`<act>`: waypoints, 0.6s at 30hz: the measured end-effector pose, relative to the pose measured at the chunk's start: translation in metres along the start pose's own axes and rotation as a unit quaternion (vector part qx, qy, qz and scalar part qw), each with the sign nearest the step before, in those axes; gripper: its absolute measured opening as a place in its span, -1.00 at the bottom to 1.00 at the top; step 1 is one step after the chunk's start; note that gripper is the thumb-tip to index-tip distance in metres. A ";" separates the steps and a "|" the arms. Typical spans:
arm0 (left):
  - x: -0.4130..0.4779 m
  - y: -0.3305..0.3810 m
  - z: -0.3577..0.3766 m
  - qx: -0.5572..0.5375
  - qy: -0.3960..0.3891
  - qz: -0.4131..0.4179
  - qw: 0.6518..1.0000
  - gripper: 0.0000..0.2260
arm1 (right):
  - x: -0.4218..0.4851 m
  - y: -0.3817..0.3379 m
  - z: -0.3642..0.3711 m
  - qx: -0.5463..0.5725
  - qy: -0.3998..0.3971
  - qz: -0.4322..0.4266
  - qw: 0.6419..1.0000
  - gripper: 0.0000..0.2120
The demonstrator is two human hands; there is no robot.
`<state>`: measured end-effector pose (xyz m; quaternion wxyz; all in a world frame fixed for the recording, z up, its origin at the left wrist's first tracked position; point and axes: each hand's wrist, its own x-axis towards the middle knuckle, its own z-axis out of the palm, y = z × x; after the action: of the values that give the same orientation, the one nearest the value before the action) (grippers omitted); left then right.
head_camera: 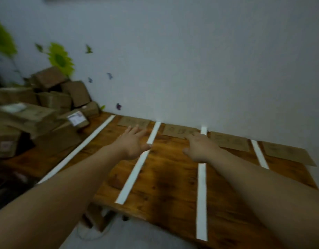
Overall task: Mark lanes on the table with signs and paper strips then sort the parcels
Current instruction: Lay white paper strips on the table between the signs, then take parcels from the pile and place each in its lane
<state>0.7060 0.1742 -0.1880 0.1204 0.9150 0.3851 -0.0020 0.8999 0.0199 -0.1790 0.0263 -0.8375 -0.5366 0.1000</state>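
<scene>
White paper strips point(135, 169) run across the wooden table point(164, 186) with cardboard signs point(229, 141) flat between their far ends, where both hands reach empty with fingers spread, the left hand point(132, 143) just short of the leftmost sign point(133, 122), the right hand point(200, 147) with fingertips at the second sign point(176, 130), and the parcels point(29, 114) piled far left.

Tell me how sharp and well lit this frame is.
Head view: dim, bluish light; blur smears the parcels, the left hand and the right hand; writing on the signs is unreadable; the wide lens splays the strips; a soft shadow darkens the table.
</scene>
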 end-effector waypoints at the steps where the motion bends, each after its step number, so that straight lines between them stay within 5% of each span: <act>1: -0.016 -0.028 -0.010 -0.001 0.008 -0.014 1.000 -0.32 | 0.006 -0.030 -0.001 -0.003 0.004 -0.018 1.000 -0.42; 9: -0.110 -0.218 -0.082 -0.012 0.046 -0.140 0.989 -0.32 | 0.048 -0.238 -0.008 -0.016 0.007 -0.152 0.988 -0.37; 18: -0.101 -0.353 -0.134 -0.015 0.067 -0.254 0.965 -0.38 | 0.140 -0.376 -0.016 0.018 0.021 -0.238 0.971 -0.43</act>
<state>0.3741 0.3705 -0.1250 0.1033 0.7834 0.6118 0.0346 0.6239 0.3067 -0.1258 0.0752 -0.6870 -0.7180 0.0829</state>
